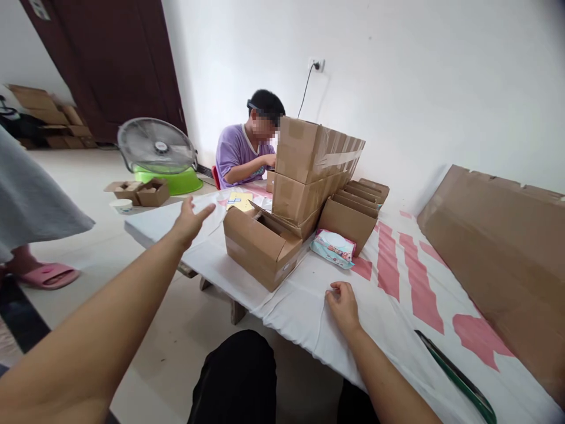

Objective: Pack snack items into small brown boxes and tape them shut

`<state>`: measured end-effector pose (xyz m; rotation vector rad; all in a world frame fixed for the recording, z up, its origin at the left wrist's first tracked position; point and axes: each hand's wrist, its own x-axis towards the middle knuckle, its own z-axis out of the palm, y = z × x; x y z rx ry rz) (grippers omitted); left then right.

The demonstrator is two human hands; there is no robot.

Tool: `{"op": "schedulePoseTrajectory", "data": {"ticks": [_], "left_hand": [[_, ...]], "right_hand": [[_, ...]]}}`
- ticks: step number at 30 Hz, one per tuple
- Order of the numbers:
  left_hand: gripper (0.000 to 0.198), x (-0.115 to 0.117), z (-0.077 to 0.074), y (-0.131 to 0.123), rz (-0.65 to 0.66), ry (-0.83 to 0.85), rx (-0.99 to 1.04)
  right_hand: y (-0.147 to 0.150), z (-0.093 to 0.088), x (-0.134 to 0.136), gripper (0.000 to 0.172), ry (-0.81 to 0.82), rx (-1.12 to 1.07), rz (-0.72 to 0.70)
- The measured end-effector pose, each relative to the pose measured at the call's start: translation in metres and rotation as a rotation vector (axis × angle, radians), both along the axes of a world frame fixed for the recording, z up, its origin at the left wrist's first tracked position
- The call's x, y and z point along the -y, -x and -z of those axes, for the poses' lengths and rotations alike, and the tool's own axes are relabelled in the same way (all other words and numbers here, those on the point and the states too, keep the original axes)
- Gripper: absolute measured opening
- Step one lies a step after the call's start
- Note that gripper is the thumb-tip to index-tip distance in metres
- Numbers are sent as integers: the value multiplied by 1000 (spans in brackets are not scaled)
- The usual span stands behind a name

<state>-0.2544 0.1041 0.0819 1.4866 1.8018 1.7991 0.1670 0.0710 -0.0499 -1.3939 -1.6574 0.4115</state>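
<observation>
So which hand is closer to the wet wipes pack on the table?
Right. The right hand rests on the white cloth just in front of the wet wipes pack; the left hand reaches out beyond the open cardboard box.

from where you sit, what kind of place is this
Probably a room at home used for packing: small brown cardboard boxes stacked on a low white-covered table, a grey floor fan, more cartons by the dark wooden door.

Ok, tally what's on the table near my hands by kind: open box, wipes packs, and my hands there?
Open cardboard box: 1
Wipes pack: 1
Hands over the table: 2, left hand open and raised, right hand curled on the cloth
Total: 4
</observation>
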Motion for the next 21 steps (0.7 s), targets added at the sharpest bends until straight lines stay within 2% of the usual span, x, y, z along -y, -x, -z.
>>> {"op": "schedulePoseTrajectory", "data": {"ticks": [3, 5, 8, 12, 14, 16, 18, 21], "left_hand": [[77, 1, 21, -14, 139, 254, 107], [71, 6, 31, -28, 239, 328, 135], [67, 17, 38, -47, 338, 355, 149], [59, 38, 38, -79, 521, 312, 224], [63, 51, 36, -101, 641, 336, 246], [62, 64, 36, -123, 648, 349, 221], [56, 75, 36, -145, 651, 328, 132], [47, 91, 34, -181, 717, 264, -69]], "right_hand": [[0, 1, 1, 23, 16, -19, -7], [-1, 2, 2, 34, 33, -34, -10], [-3, -4, 3, 63, 103, -120, -73], [-3, -32, 15, 95, 205, -312, -295], [-2, -49, 27, 98, 188, -344, -378], [-4, -60, 42, 91, 167, -374, -380], [-15, -64, 58, 83, 165, -386, -286], [-47, -58, 83, 76, 148, -301, -56]]}}
